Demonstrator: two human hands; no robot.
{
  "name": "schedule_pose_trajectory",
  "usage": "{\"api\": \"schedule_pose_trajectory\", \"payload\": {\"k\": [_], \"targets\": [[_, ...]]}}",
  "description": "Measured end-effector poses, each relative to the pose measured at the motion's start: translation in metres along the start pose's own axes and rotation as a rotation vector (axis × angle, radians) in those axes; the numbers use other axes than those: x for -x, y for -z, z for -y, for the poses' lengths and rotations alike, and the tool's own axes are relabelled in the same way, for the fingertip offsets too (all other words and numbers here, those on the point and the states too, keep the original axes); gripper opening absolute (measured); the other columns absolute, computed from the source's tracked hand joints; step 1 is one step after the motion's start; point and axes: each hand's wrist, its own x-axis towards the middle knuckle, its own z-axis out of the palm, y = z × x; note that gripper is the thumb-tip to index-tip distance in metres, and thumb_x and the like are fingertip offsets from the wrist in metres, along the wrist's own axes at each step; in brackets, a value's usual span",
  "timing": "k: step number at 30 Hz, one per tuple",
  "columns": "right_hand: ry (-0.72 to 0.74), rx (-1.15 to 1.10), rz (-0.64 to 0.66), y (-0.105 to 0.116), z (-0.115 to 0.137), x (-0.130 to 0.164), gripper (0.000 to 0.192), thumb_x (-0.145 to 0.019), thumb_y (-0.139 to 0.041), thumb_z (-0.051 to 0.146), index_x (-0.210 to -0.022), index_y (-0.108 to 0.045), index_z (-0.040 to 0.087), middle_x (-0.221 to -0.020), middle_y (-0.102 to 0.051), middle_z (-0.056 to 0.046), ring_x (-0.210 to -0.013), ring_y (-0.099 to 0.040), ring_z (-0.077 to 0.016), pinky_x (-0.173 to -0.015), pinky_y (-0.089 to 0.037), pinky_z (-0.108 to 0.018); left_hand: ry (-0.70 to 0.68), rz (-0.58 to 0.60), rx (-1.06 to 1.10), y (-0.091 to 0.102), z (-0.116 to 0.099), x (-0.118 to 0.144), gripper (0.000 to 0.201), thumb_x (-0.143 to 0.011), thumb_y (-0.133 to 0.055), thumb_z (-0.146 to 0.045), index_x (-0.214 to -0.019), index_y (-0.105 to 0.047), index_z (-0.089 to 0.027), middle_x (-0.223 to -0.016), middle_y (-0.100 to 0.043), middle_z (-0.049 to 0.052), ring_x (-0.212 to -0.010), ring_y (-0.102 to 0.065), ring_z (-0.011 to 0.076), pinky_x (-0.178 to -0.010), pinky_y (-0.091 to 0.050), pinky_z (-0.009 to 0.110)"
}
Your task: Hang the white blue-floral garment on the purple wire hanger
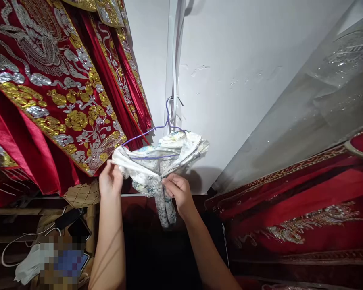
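Observation:
A pale patterned garment (148, 183) hangs on a purple wire hanger (153, 129) in front of the white wall. The hanger's hook is up against a white strap or pole, and its lower bar shows across the garment's open neck. My left hand (111, 179) pinches the garment's left shoulder edge by the hanger's end. With closed fingers, my right hand (177, 188) grips the front edge near the middle of the neckline. The lower part of the garment dangles below between my hands. Its right shoulder sits bunched on the hanger.
Red garments with gold and silver embroidery (75, 121) hang close on the left. More red embroidered cloth (290, 217) and a sheer clear cover (314, 108) are on the right. A white cable (6, 253), a phone and a white crumpled item (33, 262) lie on a bamboo-like seat at lower left.

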Motion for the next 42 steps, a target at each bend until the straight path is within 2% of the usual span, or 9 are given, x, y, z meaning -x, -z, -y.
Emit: {"api": "schedule_pose_trajectory", "payload": {"k": [4, 10, 19, 23, 26, 29, 34, 38, 42], "targets": [[-0.046, 0.001, -0.034, 0.002, -0.001, 0.006, 0.031, -0.084, -0.067, 0.038, -0.064, -0.050, 0.021, -0.045, -0.038, 0.007, -0.044, -0.029, -0.0081, -0.048, -0.021, -0.026, 0.099, -0.036, -0.127, 0.027, 0.046, 0.038, 0.017, -0.081, -0.070, -0.029, -0.082, -0.060, -0.015, -0.075, -0.065, 0.001, -0.072, -0.062, 0.0111, -0.084, -0.054, 0.030], [-0.101, -0.009, -0.153, 0.037, -0.017, 0.018, 0.030, -0.079, -0.069, 0.037, -0.064, -0.047, 0.021, -0.045, -0.037, 0.008, -0.045, -0.024, -0.0078, -0.048, -0.017, -0.025, 0.215, 0.283, -0.582, 0.036, 0.063, 0.069, 0.030, -0.071, -0.079, -0.039, -0.071, -0.063, -0.013, -0.070, -0.061, 0.001, -0.070, -0.057, 0.0131, -0.070, -0.049, 0.024], [-0.008, 0.326, -0.206, 0.060, -0.013, 0.008, 0.046, -0.083, -0.060, 0.067, -0.078, -0.064, 0.021, -0.079, -0.063, -0.006, -0.078, -0.058, -0.0228, -0.068, -0.046, -0.032, 0.243, 0.573, -0.373, -0.045, 0.031, 0.114, 0.027, -0.088, -0.067, -0.045, -0.093, -0.066, -0.019, -0.090, -0.067, 0.004, -0.081, -0.063, 0.0162, -0.076, -0.050, 0.026], [-0.073, 0.042, 0.021, 0.041, 0.011, 0.007, 0.067, -0.089, -0.036, 0.078, -0.113, -0.066, 0.023, -0.097, -0.068, -0.013, -0.099, -0.063, -0.0305, -0.080, -0.052, -0.042, 0.072, 0.795, -0.565, -0.077, 0.019, 0.136, 0.020, -0.089, -0.066, -0.038, -0.092, -0.071, -0.018, -0.104, -0.069, 0.009, -0.100, -0.064, 0.0235, -0.091, -0.049, 0.034], [-0.038, 0.082, 0.188, 0.029, 0.030, 0.009, 0.060, -0.088, -0.054, 0.066, -0.133, -0.056, 0.027, -0.108, -0.067, -0.010, -0.107, -0.062, -0.0289, -0.089, -0.051, -0.041, -0.101, 0.754, -0.600, -0.084, 0.012, 0.130, 0.016, -0.090, -0.065, -0.033, -0.091, -0.073, -0.019, -0.108, -0.069, 0.009, -0.108, -0.063, 0.0252, -0.099, -0.046, 0.037], [0.045, 0.301, 0.321, 0.025, 0.038, 0.005, 0.056, -0.076, -0.076, 0.034, -0.128, -0.059, 0.026, -0.107, -0.068, -0.004, -0.103, -0.063, -0.0262, -0.091, -0.050, -0.037, -0.159, 0.702, -0.610, -0.080, 0.008, 0.113, 0.016, -0.090, -0.066, -0.034, -0.089, -0.071, -0.019, -0.102, -0.069, 0.008, -0.100, -0.064, 0.0234, -0.094, -0.049, 0.035], [0.183, 0.515, 0.350, 0.027, 0.052, -0.017, 0.013, -0.077, -0.058, 0.015, -0.074, -0.070, 0.018, -0.074, -0.067, -0.003, -0.073, -0.061, -0.0213, -0.069, -0.049, -0.031, -0.037, 0.815, -0.698, -0.059, 0.002, 0.096, 0.032, -0.091, -0.063, -0.038, -0.119, -0.061, -0.024, -0.117, -0.066, 0.008, -0.107, -0.062, 0.0231, -0.095, -0.049, 0.034], [0.328, 0.461, 0.132, 0.038, 0.065, -0.057, 0.052, -0.066, -0.057, 0.009, -0.116, -0.070, 0.021, -0.093, -0.071, -0.004, -0.081, -0.063, -0.0208, -0.075, -0.050, -0.031, 0.134, 1.168, -0.969, -0.035, -0.011, 0.093, 0.023, -0.091, -0.058, -0.039, -0.093, -0.070, -0.019, -0.089, -0.070, 0.003, -0.086, -0.063, 0.0231, -0.081, -0.051, 0.030], [0.326, 0.510, -0.078, 0.056, 0.047, -0.110, 0.066, -0.068, -0.064, 0.016, -0.133, -0.057, 0.020, -0.104, -0.071, -0.006, -0.090, -0.064, -0.0212, -0.087, -0.050, -0.034, 0.056, 1.132, -1.149, -0.012, -0.030, 0.083, 0.023, -0.091, -0.056, -0.036, -0.086, -0.071, -0.019, -0.085, -0.072, 0.004, -0.079, -0.064, 0.0228, -0.074, -0.048, 0.027]]}}
